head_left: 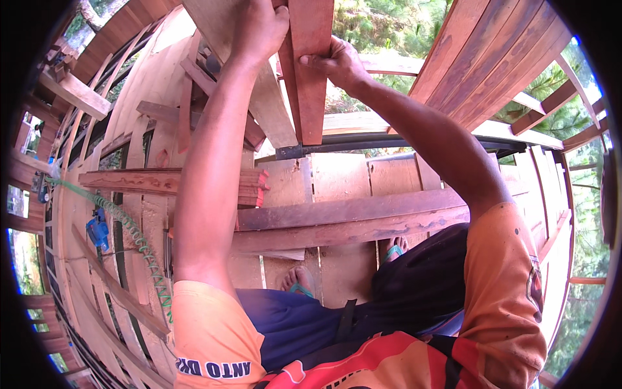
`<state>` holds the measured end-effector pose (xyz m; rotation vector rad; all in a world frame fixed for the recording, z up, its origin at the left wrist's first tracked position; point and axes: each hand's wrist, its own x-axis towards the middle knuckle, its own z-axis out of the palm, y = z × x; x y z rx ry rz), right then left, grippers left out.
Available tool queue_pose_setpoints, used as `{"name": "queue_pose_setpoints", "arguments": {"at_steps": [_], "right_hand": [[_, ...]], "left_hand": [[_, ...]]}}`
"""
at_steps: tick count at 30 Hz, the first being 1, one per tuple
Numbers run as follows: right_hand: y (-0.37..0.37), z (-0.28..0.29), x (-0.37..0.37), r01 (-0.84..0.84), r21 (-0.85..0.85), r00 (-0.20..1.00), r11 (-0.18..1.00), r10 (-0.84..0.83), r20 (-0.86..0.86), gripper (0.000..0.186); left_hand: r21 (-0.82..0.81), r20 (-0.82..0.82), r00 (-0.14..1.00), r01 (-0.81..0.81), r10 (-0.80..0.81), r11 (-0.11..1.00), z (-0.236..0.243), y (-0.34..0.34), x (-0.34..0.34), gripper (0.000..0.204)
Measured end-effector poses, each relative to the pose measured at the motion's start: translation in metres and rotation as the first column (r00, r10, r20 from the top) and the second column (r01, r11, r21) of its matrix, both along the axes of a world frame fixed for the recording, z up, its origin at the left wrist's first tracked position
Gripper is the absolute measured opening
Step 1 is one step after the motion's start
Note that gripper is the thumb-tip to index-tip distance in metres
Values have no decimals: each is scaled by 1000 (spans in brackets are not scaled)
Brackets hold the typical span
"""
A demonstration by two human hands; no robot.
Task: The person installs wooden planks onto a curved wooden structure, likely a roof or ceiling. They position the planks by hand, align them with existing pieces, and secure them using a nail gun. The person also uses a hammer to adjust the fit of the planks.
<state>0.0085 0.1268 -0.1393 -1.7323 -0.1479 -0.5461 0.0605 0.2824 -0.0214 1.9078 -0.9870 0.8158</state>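
Observation:
Both my arms reach up to the top of the view. My left hand (260, 31) is closed at the left edge of an upright reddish-brown board (309, 107), beside a paler, greyer timber (273, 113). My right hand (337, 68) grips the right edge of the reddish board lower down, with the thumb across its face. Part of what my left fingers hold is hidden behind them. To the right, several reddish planks (479, 58) lie side by side in a slanted panel.
My sandalled feet (298, 279) stand on a plank floor (340, 175). Long boards (350, 211) lie across it, with a plank stack (129, 181) at the left. A blue tool (97, 228) and green coiled hose (142, 246) are at the left. Open framing (538, 113) shows trees outside.

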Motion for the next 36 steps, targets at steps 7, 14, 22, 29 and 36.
{"name": "queue_pose_setpoints", "arguments": {"at_steps": [7,14,22,29,36], "right_hand": [[6,-1,-9,-78,-8,997,997,78,1,28],[4,-8,-8,-94,25,996,995,94,-3,28],[5,-27,2,-100,31,993,995,102,-52,26],[7,-12,-3,-169,81,980,982,177,-93,26],[-14,2,-9,-337,152,924,929,357,-137,23]], "left_hand": [[-146,14,997,75,-74,986,0,2,14,83],[118,54,997,45,-52,992,25,12,-14,63],[266,643,750,-408,155,873,36,17,-15,46],[306,583,801,-371,136,877,37,33,-11,55],[286,565,812,-361,148,887,37,33,-11,45]]}}
